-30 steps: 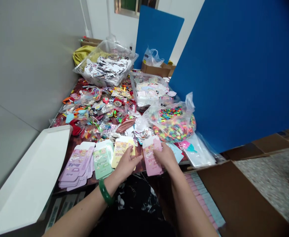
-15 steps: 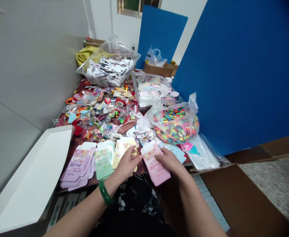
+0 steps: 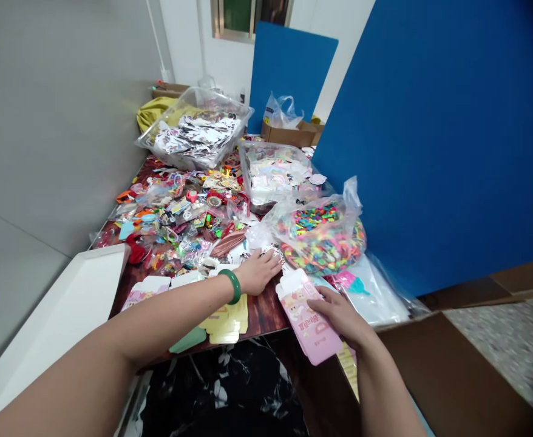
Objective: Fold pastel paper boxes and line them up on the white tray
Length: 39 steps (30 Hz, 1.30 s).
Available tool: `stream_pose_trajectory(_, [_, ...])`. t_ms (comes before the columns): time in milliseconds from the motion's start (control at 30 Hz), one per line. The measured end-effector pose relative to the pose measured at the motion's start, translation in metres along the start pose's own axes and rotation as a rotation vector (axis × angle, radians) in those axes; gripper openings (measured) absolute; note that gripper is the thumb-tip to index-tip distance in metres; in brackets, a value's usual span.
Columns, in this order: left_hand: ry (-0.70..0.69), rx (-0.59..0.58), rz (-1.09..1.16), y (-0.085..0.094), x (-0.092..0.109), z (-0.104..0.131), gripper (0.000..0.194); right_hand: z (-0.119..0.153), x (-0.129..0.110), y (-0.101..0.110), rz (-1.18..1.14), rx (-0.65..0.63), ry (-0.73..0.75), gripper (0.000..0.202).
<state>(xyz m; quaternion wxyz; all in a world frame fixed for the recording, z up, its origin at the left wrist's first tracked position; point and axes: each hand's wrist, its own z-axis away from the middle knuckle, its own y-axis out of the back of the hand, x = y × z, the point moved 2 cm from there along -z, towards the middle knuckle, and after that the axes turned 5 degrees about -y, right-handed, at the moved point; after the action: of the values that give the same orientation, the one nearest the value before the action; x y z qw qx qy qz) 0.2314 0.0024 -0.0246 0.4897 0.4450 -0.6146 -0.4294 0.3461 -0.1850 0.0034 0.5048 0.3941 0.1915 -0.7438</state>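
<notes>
My right hand (image 3: 339,312) grips a pink printed card box (image 3: 309,321), flat and tilted, past the table's front edge. Fingers spread, my left hand (image 3: 260,272) reaches onto a small pile of white printed cutouts (image 3: 275,258); whether its fingertips hold any cannot be made out. A green bangle (image 3: 230,286) circles the left wrist. Yellow boxes (image 3: 225,321) lie below that wrist. The left forearm partly covers the green boxes (image 3: 189,340) and the purple boxes (image 3: 143,290). Some blue card shows behind the pink box.
Small packaged trinkets (image 3: 184,212) cover the table's middle. Behind them stand a clear tub of white cutouts (image 3: 198,136) and a second clear tub (image 3: 275,173). A plastic bag of colourful pieces (image 3: 321,237) lies right, beside a blue panel (image 3: 439,145). A white tray (image 3: 61,328) is at left.
My left hand has left the pink box and moved forward to the cutouts, its fingers now spread. My right hand has shifted right with the pink box still held.
</notes>
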Motion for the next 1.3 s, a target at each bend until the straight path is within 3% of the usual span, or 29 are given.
stream_pose_trajectory(167, [-0.014,-0.116,-0.173,0.004,-0.020,0.001,0.053,-0.023,0.003,-0.017,-0.069,-0.053,-0.017,0.032])
stream_pose_trajectory(300, [-0.005,-0.171,-0.229,0.011,-0.041,-0.001,0.062,-0.052,0.002,-0.040,0.018,-0.001,0.025,0.027])
stream_pose_trajectory(433, [0.003,-0.190,-0.252,0.014,-0.050,-0.004,0.067,-0.070,-0.006,-0.061,0.339,0.149,0.116,0.023])
stream_pose_trajectory(533, [0.004,-0.177,-0.256,0.017,-0.048,-0.005,0.069,-0.064,-0.014,-0.066,0.516,0.266,0.159,0.029])
stream_pose_trajectory(667, [0.031,-0.121,-0.255,0.023,-0.040,0.000,0.066,-0.039,-0.021,-0.041,0.895,0.653,0.269,0.043])
stream_pose_trajectory(733, [0.069,-0.083,-0.257,0.026,-0.034,0.005,0.064,-0.030,-0.018,-0.019,0.992,0.788,0.179,0.045])
stream_pose_trajectory(833, [0.070,-0.042,-0.271,0.027,-0.019,0.009,0.054,-0.032,-0.007,0.006,1.055,0.754,-0.024,0.050])
stream_pose_trajectory(900, [0.019,-0.033,-0.267,0.025,-0.007,0.007,0.046,-0.038,-0.002,0.011,1.045,0.694,-0.092,0.057])
stream_pose_trajectory(1100, [0.031,-0.089,-0.172,0.014,0.012,-0.005,0.032,-0.044,0.000,-0.017,0.972,0.657,-0.103,0.071])
stream_pose_trajectory(1167, [0.047,-0.127,-0.111,0.009,0.017,-0.004,0.038,-0.043,0.000,-0.027,0.967,0.619,-0.062,0.068])
stream_pose_trajectory(1300, [0.133,-0.212,-0.020,0.002,0.034,0.006,0.079,-0.042,0.000,-0.029,0.919,0.658,-0.031,0.075])
